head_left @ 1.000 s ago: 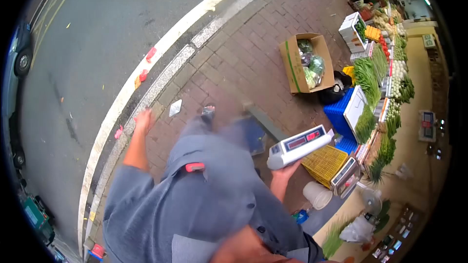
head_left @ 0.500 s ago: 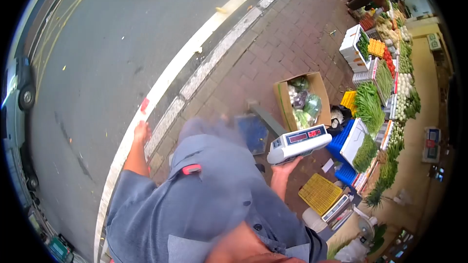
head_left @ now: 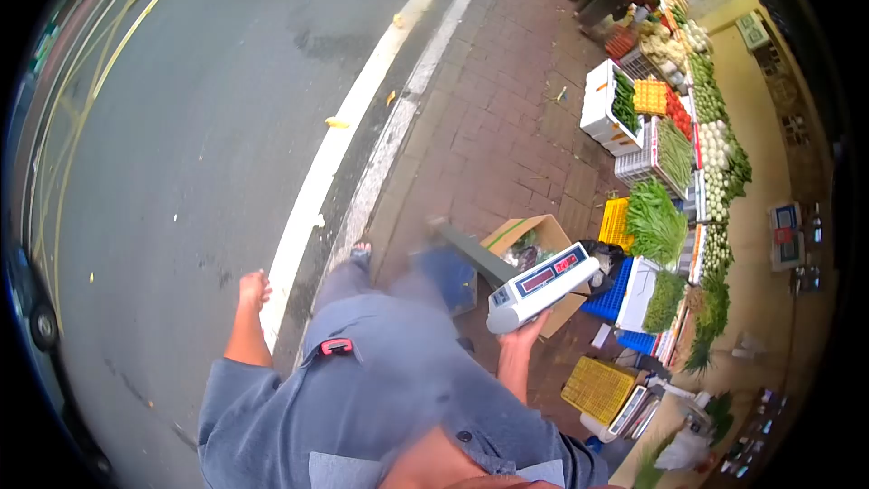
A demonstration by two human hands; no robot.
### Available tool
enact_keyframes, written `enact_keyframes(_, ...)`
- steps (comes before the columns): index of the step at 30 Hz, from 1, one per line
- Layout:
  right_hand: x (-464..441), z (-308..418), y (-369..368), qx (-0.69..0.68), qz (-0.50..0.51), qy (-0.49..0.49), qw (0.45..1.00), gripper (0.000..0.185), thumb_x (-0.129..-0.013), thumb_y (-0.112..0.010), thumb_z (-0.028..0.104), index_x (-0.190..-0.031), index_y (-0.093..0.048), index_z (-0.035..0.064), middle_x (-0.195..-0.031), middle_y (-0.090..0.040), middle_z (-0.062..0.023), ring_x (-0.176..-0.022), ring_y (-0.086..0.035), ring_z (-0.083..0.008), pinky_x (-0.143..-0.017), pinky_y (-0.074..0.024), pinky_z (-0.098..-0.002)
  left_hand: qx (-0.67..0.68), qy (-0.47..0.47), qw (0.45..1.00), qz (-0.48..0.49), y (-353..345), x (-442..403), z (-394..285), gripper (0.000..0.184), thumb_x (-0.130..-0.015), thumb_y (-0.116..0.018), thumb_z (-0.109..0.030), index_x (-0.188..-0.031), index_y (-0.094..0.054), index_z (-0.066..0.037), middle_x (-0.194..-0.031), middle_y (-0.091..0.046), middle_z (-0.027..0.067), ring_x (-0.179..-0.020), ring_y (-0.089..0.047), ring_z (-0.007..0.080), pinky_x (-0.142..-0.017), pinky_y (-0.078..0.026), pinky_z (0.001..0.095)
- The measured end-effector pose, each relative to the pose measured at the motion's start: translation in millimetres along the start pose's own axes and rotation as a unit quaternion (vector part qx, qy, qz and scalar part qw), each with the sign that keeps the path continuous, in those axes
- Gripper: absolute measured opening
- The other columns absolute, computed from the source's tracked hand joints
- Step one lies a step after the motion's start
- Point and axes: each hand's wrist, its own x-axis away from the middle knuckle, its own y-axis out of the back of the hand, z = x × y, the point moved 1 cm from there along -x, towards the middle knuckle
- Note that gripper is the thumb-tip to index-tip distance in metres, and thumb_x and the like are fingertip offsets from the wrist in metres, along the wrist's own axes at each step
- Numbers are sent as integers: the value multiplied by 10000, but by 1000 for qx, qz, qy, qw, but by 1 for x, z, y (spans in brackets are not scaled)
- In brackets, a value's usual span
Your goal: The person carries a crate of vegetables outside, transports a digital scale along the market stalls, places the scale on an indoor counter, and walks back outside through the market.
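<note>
Digital scale head (head_left: pixel 545 286) in right hand (head_left: pixel 521 339)

Right hand clamped on the head's underside; fingers partly hidden. Head is up off the brick pavement (head_left: pixel 493 140), right of the torso, red display lit. Grey post (head_left: pixel 477 254) runs off it; blue platform (head_left: pixel 455 288) near the post, blurred. Cardboard box (head_left: pixel 554 229) partly hidden behind the head. Left hand (head_left: pixel 255 289) out to the side, curled into a loose fist. Farther right: yellow crate (head_left: pixel 598 386), vegetable stall (head_left: pixel 656 222).

my scale (head_left: pixel 543 294) is white, its panel (head_left: pixel 550 273) dark blue with red digits. beside the scale, the carton (head_left: pixel 548 234) is brown with a green stripe; near the scale, one crate (head_left: pixel 598 385) is yellow (my own shirt (head_left: pixel 362 412) is grey-blue).
</note>
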Motion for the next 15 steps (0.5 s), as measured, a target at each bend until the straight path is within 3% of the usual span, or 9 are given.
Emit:
enact_keyframes(2,-26,-7,-24,-2,-25,-14,1000,675,-901,-269,631,-1364,-378,152,-1355,-439,-41,-1220,-434,-273,-998,-380,-446,-26,-77,996,-29,-22,1,-110,327,-889,-538,-293,-1143,-533,-88,-873,-613,57,-631,-561,156,-470,-399,293)
enact_keyframes(4,-60,-16,-57,-6,11,-8,1000,690,-896,-267,641,-1372,-367,151,-1368,-426,-43,-1227,-427,-276,-1009,-368,-447,-19,-143,989,-16,-51,-11,-207,313,-883,-551,-284,-1119,-541,-79,-868,-614,43,-629,-553,130,-465,-383,260)
enact_keyframes(7,-113,-27,-86,8,21,-8,1000,728,-882,-269,663,-1388,-345,145,-1391,-403,-60,-1240,-413,-283,-1025,-345,-446,-39,-212,977,-7,-91,-3,-324,314,-880,-552,-280,-1112,-540,-69,-876,-611,39,-628,-548,127,-465,-379,253)
enact_keyframes(8,-129,-32,-108,4,27,-13,1000,733,-879,-274,666,-1389,-343,144,-1394,-399,-63,-1242,-411,-284,-1028,-341,-445,-20,-231,972,-29,-103,10,-353,233,-881,-546,-277,-954,-577,-59,-774,-597,37,-601,-534,121,-468,-376,256)
enact_keyframes(11,-193,-38,-136,18,-14,-1,1000,724,-889,-265,654,-1395,-332,141,-1410,-377,-70,-1259,-390,-292,-1045,-318,-449,-44,-271,962,0,-99,-60,-375,248,-881,-535,-284,-770,-562,-64,-653,-555,39,-568,-516,127,-471,-372,257)
enact_keyframes(13,-220,-42,-160,29,-28,7,999,715,-895,-261,646,-1396,-330,140,-1408,-381,-71,-1261,-387,-293,-1044,-318,-450,-73,-125,987,-71,-114,-41,-387,321,-883,-522,-292,-647,-505,-74,-566,-507,41,-521,-494,143,-444,-359,269)
enact_keyframes(14,-212,-42,-224,1,-68,14,998,705,-902,-259,634,-1392,-336,133,-1394,-400,-77,-1255,-395,-289,-1031,-331,-457,-99,-155,982,-34,-108,-87,-372,289,-886,-516,-300,-723,-529,-62,-622,-535,54,-491,-488,171,-406,-345,296)
enact_keyframes(15,-226,-40,-241,-27,-23,-12,999,715,-891,-265,651,-1375,-367,135,-1382,-418,-66,-1231,-421,-287,-1013,-351,-461,-68,-101,990,-69,-124,-80,-383,260,-890,-514,-301,-803,-549,-59,-669,-551,65,-498,-496,183,-414,-356,323)
